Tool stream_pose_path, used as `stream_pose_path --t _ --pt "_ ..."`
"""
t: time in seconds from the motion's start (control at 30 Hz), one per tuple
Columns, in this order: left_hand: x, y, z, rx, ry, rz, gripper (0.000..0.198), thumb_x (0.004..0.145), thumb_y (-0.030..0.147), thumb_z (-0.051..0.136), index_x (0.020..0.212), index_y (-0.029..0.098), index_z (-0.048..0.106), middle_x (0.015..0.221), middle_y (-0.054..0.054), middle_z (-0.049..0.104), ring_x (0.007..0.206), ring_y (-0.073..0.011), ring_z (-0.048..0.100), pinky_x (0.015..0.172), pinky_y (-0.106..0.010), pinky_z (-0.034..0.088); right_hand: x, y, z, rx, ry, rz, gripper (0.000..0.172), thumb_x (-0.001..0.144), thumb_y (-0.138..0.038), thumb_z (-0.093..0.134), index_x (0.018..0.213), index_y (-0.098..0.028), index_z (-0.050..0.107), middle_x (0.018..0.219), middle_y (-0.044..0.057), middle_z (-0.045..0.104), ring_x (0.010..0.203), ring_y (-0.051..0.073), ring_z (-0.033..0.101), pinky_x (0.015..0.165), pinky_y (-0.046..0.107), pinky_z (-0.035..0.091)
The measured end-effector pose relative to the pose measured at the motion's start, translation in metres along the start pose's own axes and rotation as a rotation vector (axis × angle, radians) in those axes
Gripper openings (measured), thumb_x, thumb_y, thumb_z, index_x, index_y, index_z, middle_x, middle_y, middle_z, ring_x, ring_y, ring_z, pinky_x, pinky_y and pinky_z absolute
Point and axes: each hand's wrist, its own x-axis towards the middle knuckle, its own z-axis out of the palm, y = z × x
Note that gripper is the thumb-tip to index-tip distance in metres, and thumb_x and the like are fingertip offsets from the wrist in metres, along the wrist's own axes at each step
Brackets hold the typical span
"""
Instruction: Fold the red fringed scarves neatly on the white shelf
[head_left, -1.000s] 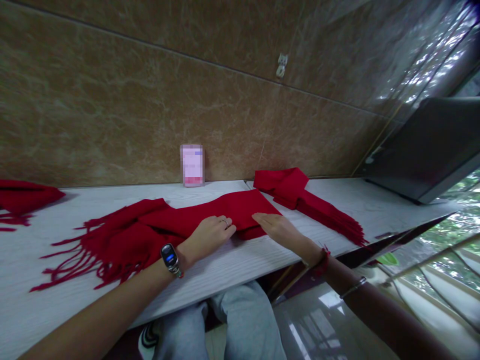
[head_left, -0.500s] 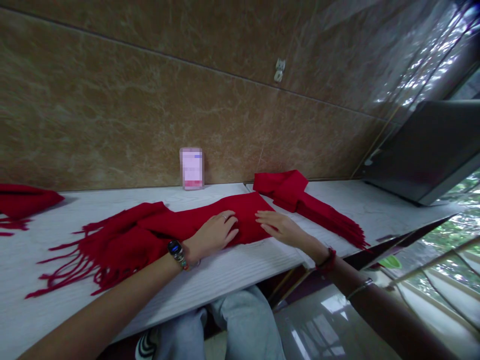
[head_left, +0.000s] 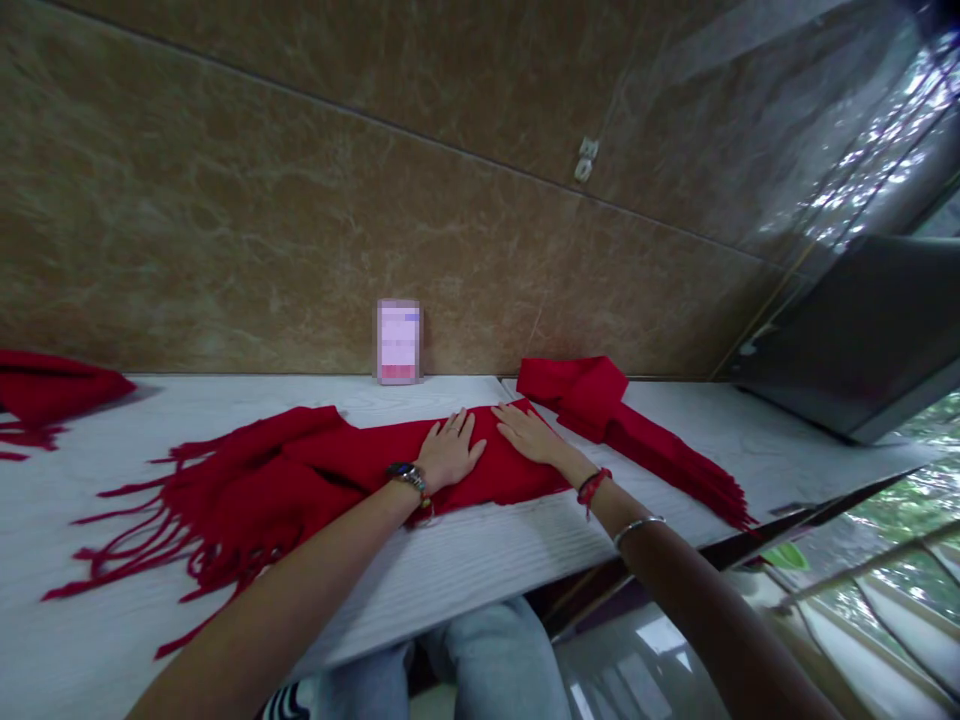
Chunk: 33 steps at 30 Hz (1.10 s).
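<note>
A red fringed scarf (head_left: 300,470) lies lengthwise on the white table (head_left: 480,560), its left end loosely bunched with the tassels spread out. On the smoother right part of it, my left hand (head_left: 452,450) rests palm down with its fingers outstretched. My right hand (head_left: 529,436) also lies flat on the scarf, close to the right end, fingers extended toward the wall. Neither hand grips the cloth. Just right of my right hand, a second red scarf (head_left: 592,405) lies folded over at an angle, its fringe pointing to the front edge.
A phone (head_left: 398,342) with a blurred screen leans against the brown marbled wall (head_left: 247,220). More red fringed cloth (head_left: 60,392) lies at the far left. At the right stands a dark box-shaped object (head_left: 855,340). My knees are below the table's front edge.
Both hands have shifted farther from me across the scarf and now lie flatter, fingers straighter. The view has tilted slightly, so everything sits a little lower.
</note>
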Motion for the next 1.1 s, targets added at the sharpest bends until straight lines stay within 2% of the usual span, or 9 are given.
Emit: stream_pose_path --t 0.23,0.33,0.43,0.5,0.57,0.63,0.73,0.93,1.1 --pt "0.000 0.002 -0.001 -0.025 0.014 0.003 0.059 0.093 0.043 0.022 0.139 0.006 0.025 0.147 -0.015 0.021 0.134 -0.0238 0.022 0.107 -0.041 0.021 -0.013 0.038 -0.013 -0.065 -0.044 0.189 0.047 0.093 -0.030 0.027 0.135 -0.014 0.038 0.141 0.014 0.036 0.129 0.027 0.032 0.102 0.052 0.030" --pt "0.000 0.001 0.002 -0.031 0.042 0.007 0.059 0.093 0.044 0.022 0.139 0.008 0.027 0.146 -0.014 0.023 0.134 -0.0237 0.022 0.107 -0.040 0.022 -0.007 0.033 -0.021 -0.081 0.011 0.165 0.049 0.092 -0.030 0.028 0.135 -0.007 0.036 0.141 0.018 0.034 0.131 0.029 0.027 0.103 0.054 0.026" --pt "0.000 0.000 0.004 -0.039 0.057 0.000 0.058 0.093 0.044 0.023 0.139 0.010 0.028 0.146 -0.013 0.025 0.134 -0.0238 0.022 0.107 -0.041 0.022 0.005 0.010 -0.020 -0.050 0.100 0.009 0.049 0.092 -0.029 0.027 0.135 -0.007 0.035 0.141 0.018 0.033 0.132 0.027 0.027 0.104 0.051 0.026" --pt "0.000 -0.001 0.004 -0.038 0.060 -0.002 0.057 0.093 0.043 0.023 0.139 0.010 0.028 0.146 -0.014 0.025 0.134 -0.0239 0.023 0.106 -0.041 0.023 0.011 -0.006 -0.014 -0.022 0.094 -0.085 0.048 0.092 -0.028 0.028 0.135 -0.009 0.036 0.141 0.018 0.034 0.132 0.026 0.028 0.104 0.051 0.027" --pt "0.000 -0.001 0.004 -0.032 0.058 -0.001 0.057 0.093 0.043 0.023 0.139 0.010 0.028 0.146 -0.014 0.025 0.133 -0.0241 0.024 0.106 -0.042 0.023 0.014 -0.015 -0.006 0.000 0.040 -0.098 0.048 0.091 -0.028 0.028 0.135 -0.010 0.036 0.141 0.017 0.034 0.131 0.025 0.028 0.103 0.051 0.028" --pt "0.000 -0.001 0.003 -0.028 0.048 0.000 0.057 0.093 0.043 0.023 0.139 0.010 0.027 0.146 -0.014 0.025 0.133 -0.0240 0.024 0.106 -0.042 0.023 0.013 -0.013 0.000 0.021 -0.002 -0.048 0.048 0.092 -0.030 0.026 0.136 -0.012 0.036 0.142 0.015 0.034 0.131 0.024 0.029 0.103 0.050 0.028" --pt "0.000 0.000 0.002 -0.027 0.033 -0.001 0.059 0.093 0.044 0.022 0.139 0.008 0.027 0.146 -0.014 0.024 0.133 -0.0236 0.024 0.107 -0.041 0.022 0.009 0.006 0.004 0.040 -0.003 0.047 0.049 0.092 -0.031 0.026 0.135 -0.011 0.038 0.142 0.014 0.034 0.131 0.023 0.029 0.106 0.048 0.025" --pt "-0.002 -0.001 0.002 -0.023 0.037 -0.005 0.058 0.093 0.043 0.022 0.139 0.009 0.027 0.146 -0.014 0.024 0.134 -0.0235 0.023 0.107 -0.041 0.022 0.000 0.043 -0.002 0.055 0.023 0.188 0.049 0.092 -0.029 0.027 0.132 -0.005 0.041 0.136 0.019 0.041 0.127 0.023 0.037 0.106 0.040 0.029" --pt "-0.003 0.002 -0.006 -0.035 0.116 0.034 0.056 0.093 0.040 0.028 0.137 0.006 0.028 0.147 -0.018 0.017 0.135 -0.0255 0.017 0.105 -0.040 0.026 0.005 0.029 -0.019 0.082 0.113 0.111 0.053 0.091 -0.031 0.027 0.133 0.000 0.035 0.137 0.023 0.038 0.129 0.027 0.033 0.106 0.045 0.028"
